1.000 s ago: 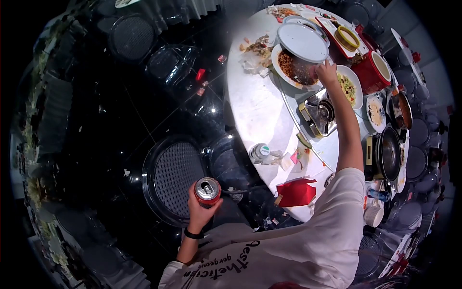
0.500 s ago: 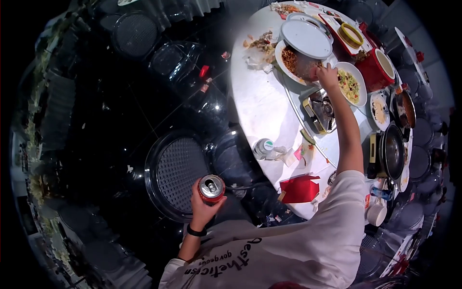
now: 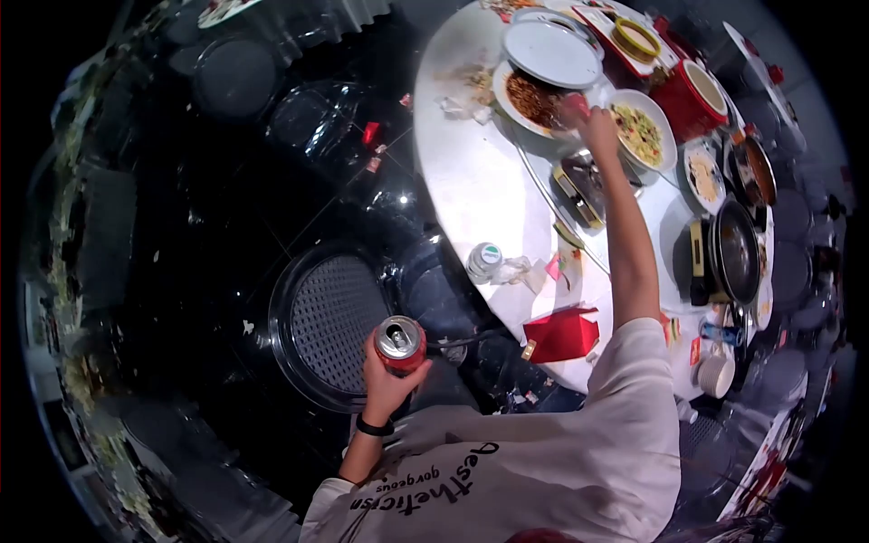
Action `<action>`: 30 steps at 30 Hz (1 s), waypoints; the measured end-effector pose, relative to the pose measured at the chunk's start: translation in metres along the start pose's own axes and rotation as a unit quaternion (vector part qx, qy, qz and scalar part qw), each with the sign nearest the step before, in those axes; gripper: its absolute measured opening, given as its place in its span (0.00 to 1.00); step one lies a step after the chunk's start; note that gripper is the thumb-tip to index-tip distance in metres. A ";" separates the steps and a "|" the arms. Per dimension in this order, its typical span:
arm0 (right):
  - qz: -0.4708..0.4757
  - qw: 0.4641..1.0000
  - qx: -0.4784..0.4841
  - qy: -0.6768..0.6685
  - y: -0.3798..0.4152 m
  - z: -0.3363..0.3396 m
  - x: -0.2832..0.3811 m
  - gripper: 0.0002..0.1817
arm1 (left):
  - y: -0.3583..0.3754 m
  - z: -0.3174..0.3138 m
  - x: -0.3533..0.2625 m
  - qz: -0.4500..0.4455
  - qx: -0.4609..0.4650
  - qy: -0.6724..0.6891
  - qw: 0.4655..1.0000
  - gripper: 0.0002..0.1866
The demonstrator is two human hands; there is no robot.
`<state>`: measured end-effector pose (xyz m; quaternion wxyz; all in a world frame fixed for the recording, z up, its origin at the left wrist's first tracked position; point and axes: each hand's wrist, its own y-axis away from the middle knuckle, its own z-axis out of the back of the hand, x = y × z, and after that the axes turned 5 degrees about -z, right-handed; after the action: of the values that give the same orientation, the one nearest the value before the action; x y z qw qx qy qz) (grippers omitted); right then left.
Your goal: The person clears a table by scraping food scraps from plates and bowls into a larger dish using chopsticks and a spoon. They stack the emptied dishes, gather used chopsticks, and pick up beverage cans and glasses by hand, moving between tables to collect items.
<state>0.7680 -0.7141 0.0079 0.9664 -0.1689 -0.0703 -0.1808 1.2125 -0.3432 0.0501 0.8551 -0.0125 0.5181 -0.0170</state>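
My left hand is wrapped round a red can with a silver top; its tab opening faces up. My right hand reaches out over the round table, its fingers closed on a blurred reddish, partly see-through thing that I cannot make out. Just beyond it is a plate of reddish-brown food, partly under a white oval plate. On the right of this hand stands a white bowl of green and yellow food. A portable stove sits below the hand.
A red pot, a black pan and a small plate stand at the table's right. Nearer me are a red paper box, a clear cup and crumpled tissue. A chair is at the left; litter lies on the floor.
The table has shifted left and slightly up in view. My right hand stays extended beside the bowl with the reddish thing. My left hand and the can appear slightly higher.
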 end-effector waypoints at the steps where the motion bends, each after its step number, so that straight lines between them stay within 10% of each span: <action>1: -0.042 0.997 0.020 -0.065 0.010 -0.004 -0.005 0.23 | -0.001 -0.003 -0.001 0.002 0.012 0.029 1.000 0.45; 3: -0.101 0.952 0.072 -0.279 0.050 -0.003 -0.025 0.20 | -0.003 -0.012 0.002 0.007 0.044 0.086 0.995 0.44; 6: -0.274 0.614 0.172 -0.720 0.144 0.038 -0.052 0.15 | -0.005 -0.034 0.013 0.001 0.127 0.119 0.985 0.44; 10: -0.415 0.501 0.106 -0.752 0.273 0.112 -0.124 0.15 | -0.028 -0.075 -0.014 -0.069 0.241 0.108 0.962 0.42; 15: -0.377 0.718 -0.067 -0.582 0.418 0.140 -0.217 0.22 | -0.041 -0.156 -0.022 -0.084 0.317 0.203 0.923 0.42; 20: -0.404 0.726 -0.103 -0.547 0.488 0.104 -0.230 0.22 | -0.100 -0.174 -0.089 -0.108 0.317 0.209 0.919 0.40; 30: -0.331 0.864 -0.104 -0.363 0.452 0.046 -0.203 0.18 | -0.374 -0.226 -0.099 -0.408 0.008 -0.273 0.871 0.34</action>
<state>0.7455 -0.2351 -0.1255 0.7323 -0.2894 -0.4490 -0.4224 0.9605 -0.7136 0.0479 0.8795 -0.2203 0.2121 -0.3647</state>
